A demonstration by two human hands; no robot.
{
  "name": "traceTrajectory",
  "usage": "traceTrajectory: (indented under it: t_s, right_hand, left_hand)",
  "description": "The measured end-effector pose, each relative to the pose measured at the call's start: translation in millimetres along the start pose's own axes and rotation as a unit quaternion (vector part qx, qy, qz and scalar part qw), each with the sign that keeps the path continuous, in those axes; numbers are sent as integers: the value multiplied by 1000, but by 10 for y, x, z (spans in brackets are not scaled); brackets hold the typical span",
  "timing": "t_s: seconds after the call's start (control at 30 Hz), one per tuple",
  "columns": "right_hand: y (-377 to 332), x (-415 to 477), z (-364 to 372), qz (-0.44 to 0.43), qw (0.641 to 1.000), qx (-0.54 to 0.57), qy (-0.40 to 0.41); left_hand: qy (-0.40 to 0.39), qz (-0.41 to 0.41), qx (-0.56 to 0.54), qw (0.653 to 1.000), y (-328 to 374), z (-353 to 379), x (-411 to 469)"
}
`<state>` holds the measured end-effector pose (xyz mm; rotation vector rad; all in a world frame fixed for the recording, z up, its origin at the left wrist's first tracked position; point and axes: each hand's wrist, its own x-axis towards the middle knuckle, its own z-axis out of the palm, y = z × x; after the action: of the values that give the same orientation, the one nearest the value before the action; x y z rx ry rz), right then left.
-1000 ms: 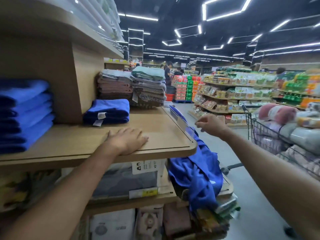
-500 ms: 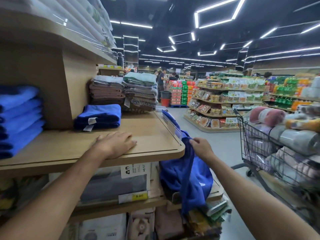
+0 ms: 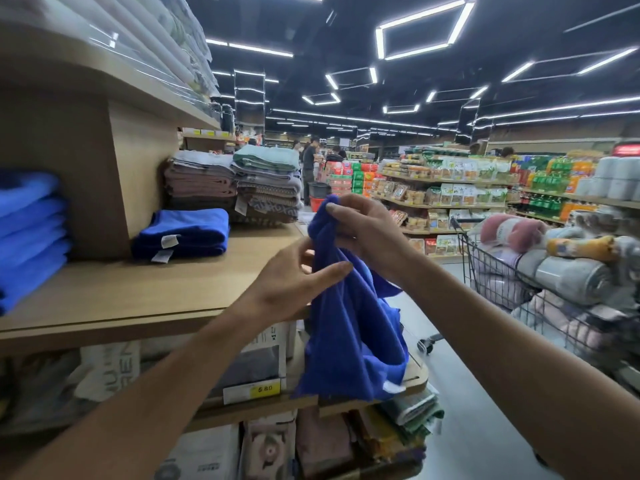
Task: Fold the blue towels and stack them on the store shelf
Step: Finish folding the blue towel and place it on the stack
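Observation:
A loose dark blue towel (image 3: 349, 327) hangs in front of the wooden shelf's (image 3: 138, 292) right corner. My right hand (image 3: 367, 230) grips its bunched top, held above shelf height. My left hand (image 3: 291, 285) is just below, thumb laid across the cloth's front and fingers at its left edge, pinching it. Two folded blue towels (image 3: 187, 233) with white tags lie on the shelf beside the upright divider. A taller stack of lighter blue towels (image 3: 31, 230) sits at the far left of the same shelf.
Stacks of grey, brown and green towels (image 3: 235, 188) stand at the back of the shelf. A wire shopping cart (image 3: 502, 271) piled with rolled textiles is at my right. Packaged goods fill the shelf below. People stand far down the aisle.
My right hand took the blue towel from below the shelf's corner and lifted it above shelf level. My left hand left the shelf top and came across to the towel.

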<state>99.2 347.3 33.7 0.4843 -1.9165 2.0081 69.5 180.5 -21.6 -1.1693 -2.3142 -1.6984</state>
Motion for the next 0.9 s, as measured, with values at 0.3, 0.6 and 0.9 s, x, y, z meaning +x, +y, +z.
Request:
traceTrajectory:
  t_s: [0.3, 0.6, 0.9]
  right_hand:
    - [-140, -43, 57, -13, 883, -460, -89]
    - [357, -201, 43, 80, 758, -632, -141]
    - [-531, 1418, 320, 100, 697, -709, -36]
  left_hand:
    - [136, -42, -152, 978, 211, -1072, -59]
    - [178, -70, 33, 981, -85, -2088, -404]
    - [137, -135, 2, 981, -241, -2356, -635]
